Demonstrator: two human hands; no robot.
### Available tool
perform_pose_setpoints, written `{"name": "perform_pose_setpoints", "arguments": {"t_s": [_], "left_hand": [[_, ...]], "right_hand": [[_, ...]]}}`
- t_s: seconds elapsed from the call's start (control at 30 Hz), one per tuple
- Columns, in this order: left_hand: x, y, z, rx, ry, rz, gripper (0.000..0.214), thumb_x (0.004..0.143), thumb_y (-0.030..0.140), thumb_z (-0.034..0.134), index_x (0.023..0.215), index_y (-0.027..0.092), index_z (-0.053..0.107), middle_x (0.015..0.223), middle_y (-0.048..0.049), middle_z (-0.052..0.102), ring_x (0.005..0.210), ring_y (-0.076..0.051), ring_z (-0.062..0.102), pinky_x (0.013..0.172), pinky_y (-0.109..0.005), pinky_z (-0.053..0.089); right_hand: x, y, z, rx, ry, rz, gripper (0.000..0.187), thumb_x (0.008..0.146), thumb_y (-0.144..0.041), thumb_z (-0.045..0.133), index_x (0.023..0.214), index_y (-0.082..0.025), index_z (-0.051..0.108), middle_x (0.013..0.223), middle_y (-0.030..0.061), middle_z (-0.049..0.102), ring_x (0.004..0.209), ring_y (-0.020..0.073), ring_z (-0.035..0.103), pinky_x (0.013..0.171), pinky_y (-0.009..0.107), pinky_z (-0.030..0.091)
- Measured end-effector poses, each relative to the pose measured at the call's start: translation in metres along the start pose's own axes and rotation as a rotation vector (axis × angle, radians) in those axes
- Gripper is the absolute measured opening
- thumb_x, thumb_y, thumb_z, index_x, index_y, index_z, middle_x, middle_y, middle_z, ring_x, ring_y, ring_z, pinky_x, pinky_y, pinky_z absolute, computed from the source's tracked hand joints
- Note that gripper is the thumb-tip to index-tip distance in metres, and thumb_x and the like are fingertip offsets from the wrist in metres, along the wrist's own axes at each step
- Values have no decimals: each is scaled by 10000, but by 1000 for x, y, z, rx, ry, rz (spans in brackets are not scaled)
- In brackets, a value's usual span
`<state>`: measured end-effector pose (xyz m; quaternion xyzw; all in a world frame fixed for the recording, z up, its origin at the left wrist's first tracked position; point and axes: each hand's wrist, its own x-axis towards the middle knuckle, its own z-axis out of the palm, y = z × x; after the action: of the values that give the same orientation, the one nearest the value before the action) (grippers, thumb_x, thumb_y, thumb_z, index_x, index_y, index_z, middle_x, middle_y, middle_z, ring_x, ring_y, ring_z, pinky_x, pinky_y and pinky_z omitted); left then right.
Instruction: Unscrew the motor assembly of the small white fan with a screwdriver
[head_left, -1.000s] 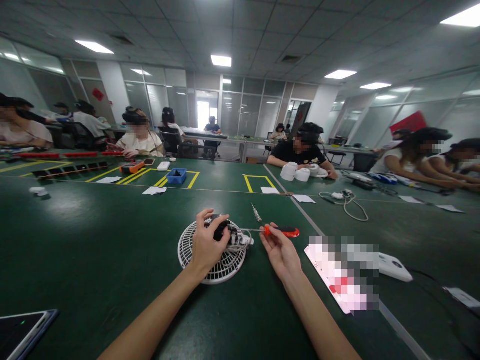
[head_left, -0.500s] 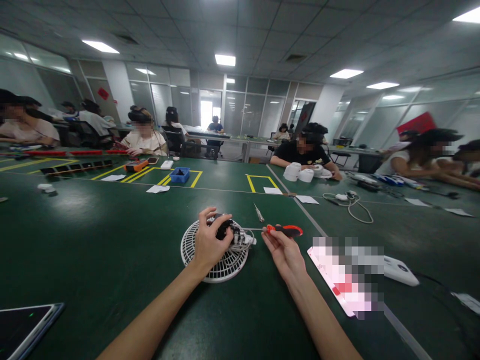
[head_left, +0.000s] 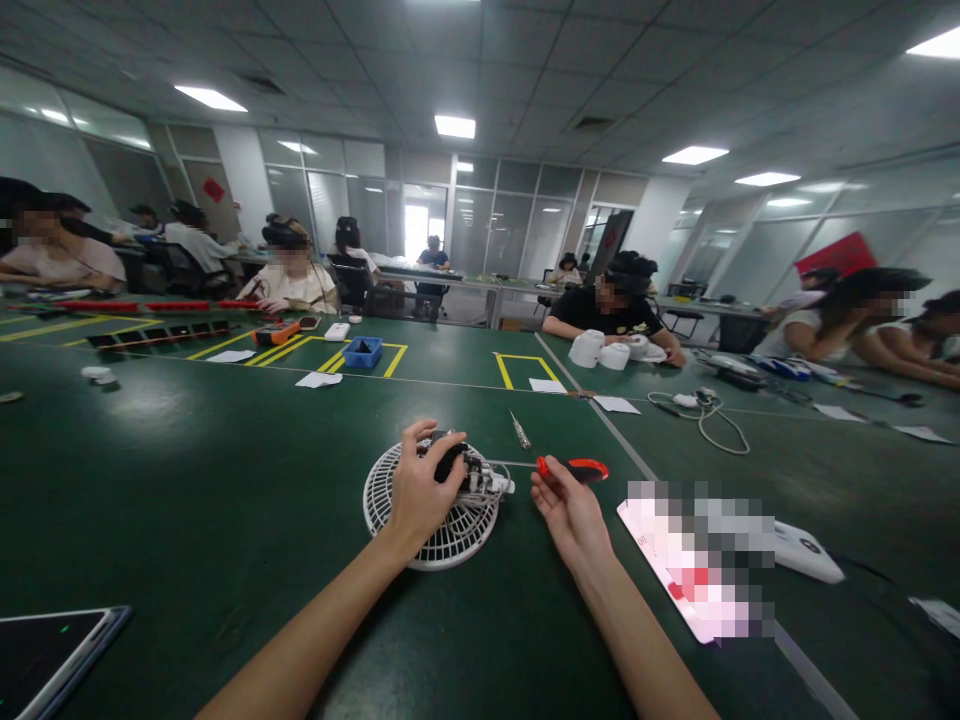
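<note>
My left hand (head_left: 424, 490) is wrapped round a dark motor unit (head_left: 448, 462) that rests on a round white fan grille (head_left: 454, 548). Thin grey wires and a white connector (head_left: 501, 484) stick out at the motor's right side. In my right hand (head_left: 571, 512) is a screwdriver (head_left: 586, 469) with a red and black handle, pinched near the front of the handle. Its shaft points left, toward the wired side of the motor; whether the tip touches anything is too small to tell. A second, slim screwdriver with a clear handle (head_left: 521, 434) lies on the table just beyond.
On the green table (head_left: 225, 480), a lit phone (head_left: 652, 555) and a white device (head_left: 808, 550) lie at right. A tablet (head_left: 52, 655) is at near left. Farther off are a blue bin (head_left: 363, 352), white cups (head_left: 587, 348) and a coiled cable (head_left: 720, 425). People sit across the table.
The view has shifted slightly. My right hand and the screwdriver sit a little farther right of the motor. My left hand keeps its hold.
</note>
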<state>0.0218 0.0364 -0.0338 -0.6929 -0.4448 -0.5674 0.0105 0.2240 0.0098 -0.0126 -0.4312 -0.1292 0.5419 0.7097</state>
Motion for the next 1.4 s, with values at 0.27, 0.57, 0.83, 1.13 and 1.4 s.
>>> {"name": "perform_pose_setpoints", "arguments": {"t_s": [0.27, 0.57, 0.83, 1.13, 1.4], "left_hand": [[0, 1, -1, -10, -11, 2, 259, 904, 267, 666, 1161, 261, 697, 1323, -93, 484, 1167, -262, 610, 985, -477, 588], [1, 3, -2, -17, -15, 14, 319, 843, 244, 710, 1162, 256, 698, 1305, -92, 496, 1174, -267, 605, 1021, -472, 563], [0, 2, -1, -30, -14, 6, 342, 817, 234, 725, 1157, 258, 699, 1319, -91, 492, 1178, -268, 606, 1013, -464, 572], [1, 3, -1, -31, -8, 23, 346, 804, 213, 727, 1147, 253, 699, 1312, -92, 490, 1164, -265, 606, 1024, -482, 566], [0, 3, -1, -26, -9, 17, 368, 793, 238, 760, 1155, 255, 695, 1315, -90, 489, 1170, -267, 605, 1027, -481, 563]], "right_hand": [[6, 1, -5, 87, -96, -74, 389, 559, -45, 865, 860, -201, 673, 823, 38, 783, 840, 204, 762, 760, 283, 617], [-1, 6, 1, 89, -68, -79, 384, 589, -211, 944, 855, -209, 667, 753, -11, 748, 691, 145, 724, 658, 228, 612], [0, 5, -3, 54, -61, -150, 472, 518, -181, 975, 862, -211, 653, 790, -5, 766, 722, 163, 741, 638, 228, 602], [2, 5, -3, 101, -101, -92, 432, 574, -148, 913, 898, -230, 639, 883, 16, 788, 868, 202, 760, 803, 316, 619], [1, 7, -1, 50, -70, -79, 523, 568, -209, 957, 957, -280, 614, 758, -59, 737, 625, 128, 669, 619, 242, 578]]}}
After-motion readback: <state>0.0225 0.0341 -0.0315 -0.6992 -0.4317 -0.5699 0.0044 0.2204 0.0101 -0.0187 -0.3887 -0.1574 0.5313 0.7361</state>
